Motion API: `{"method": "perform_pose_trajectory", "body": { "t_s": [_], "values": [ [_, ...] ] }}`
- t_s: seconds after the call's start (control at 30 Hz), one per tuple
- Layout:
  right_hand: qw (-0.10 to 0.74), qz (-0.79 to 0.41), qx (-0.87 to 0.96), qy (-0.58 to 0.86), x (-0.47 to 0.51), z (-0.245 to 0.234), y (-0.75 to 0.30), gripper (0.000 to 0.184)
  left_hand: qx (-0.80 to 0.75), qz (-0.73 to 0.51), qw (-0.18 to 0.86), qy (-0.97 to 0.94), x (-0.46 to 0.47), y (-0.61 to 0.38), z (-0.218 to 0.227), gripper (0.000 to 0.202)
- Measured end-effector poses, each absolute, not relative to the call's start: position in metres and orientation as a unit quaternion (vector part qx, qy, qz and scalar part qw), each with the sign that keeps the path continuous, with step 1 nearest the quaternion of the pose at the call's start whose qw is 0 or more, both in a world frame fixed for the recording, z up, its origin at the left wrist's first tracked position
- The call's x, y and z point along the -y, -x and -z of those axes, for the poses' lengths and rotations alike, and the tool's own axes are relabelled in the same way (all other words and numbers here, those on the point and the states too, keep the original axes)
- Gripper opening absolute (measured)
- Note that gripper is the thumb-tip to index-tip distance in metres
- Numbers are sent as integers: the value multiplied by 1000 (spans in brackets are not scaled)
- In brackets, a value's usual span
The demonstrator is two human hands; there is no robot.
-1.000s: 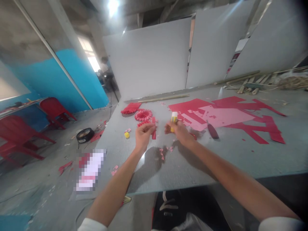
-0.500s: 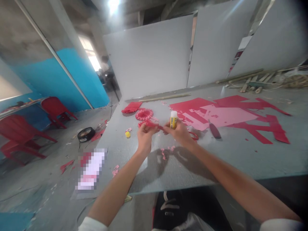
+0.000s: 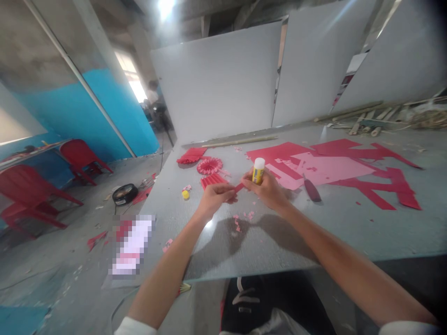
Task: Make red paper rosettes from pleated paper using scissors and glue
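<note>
My left hand [image 3: 217, 199] is closed on a red paper strip [image 3: 239, 188], its fingers pinched together above the table. Red pleated paper [image 3: 212, 180] shows just behind that hand; I cannot tell whether it joins the strip. In my right hand [image 3: 268, 190] a yellow glue stick [image 3: 258, 171] stands upright, uncapped, with its white end up. The right fingertips also pinch the strip's far end. A yellow cap [image 3: 185, 195] lies left of my hands. Beyond them are a pink-edged paper rosette [image 3: 209, 165] and another red pleated piece [image 3: 192, 155].
Red sheets [image 3: 279, 151] and a pink sheet [image 3: 331, 170] spread over the table's right side, with a dark red-handled tool [image 3: 311, 190] beside them. Pink scraps [image 3: 238, 223] lie nearer me. Bamboo pieces [image 3: 366, 122] sit at the back right. White panels [image 3: 220, 88] stand behind.
Both hands have shifted slightly toward the right, and my left hand has come lower along the strip. More of the pleated paper shows behind it. The red loop by my right hand is now hidden.
</note>
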State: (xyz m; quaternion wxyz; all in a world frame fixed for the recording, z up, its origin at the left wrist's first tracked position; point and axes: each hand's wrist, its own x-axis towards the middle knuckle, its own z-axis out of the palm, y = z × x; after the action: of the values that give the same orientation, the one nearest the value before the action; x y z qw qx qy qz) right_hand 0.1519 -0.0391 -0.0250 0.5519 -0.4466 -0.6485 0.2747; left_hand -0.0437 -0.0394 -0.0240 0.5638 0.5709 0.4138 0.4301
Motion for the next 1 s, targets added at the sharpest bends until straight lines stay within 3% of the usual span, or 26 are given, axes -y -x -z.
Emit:
{"method": "perform_pose_trajectory", "body": {
  "t_s": [0.27, 0.47, 0.57, 0.77, 1.0],
  "values": [
    [541, -158, 640, 522, 27, 40, -154, 35, -480, -493, 491, -534, 32, 44, 33, 14],
    [536, -169, 675, 478, 34, 35, -152, 40, -506, -508, 439, -541, 25, 48, 38, 10],
    [549, -235, 663, 451, 39, 32, -151, 45, -512, -505, 425, -550, 23, 48, 39, 7],
    [532, -535, 572, 322, 35, 30, -156, 40, -552, -448, 347, -611, 23, 56, 37, 8],
    [537, -570, 525, 333, 35, 26, -156, 45, -590, -344, 330, -652, 18, 62, 45, 6]
  ]
}}
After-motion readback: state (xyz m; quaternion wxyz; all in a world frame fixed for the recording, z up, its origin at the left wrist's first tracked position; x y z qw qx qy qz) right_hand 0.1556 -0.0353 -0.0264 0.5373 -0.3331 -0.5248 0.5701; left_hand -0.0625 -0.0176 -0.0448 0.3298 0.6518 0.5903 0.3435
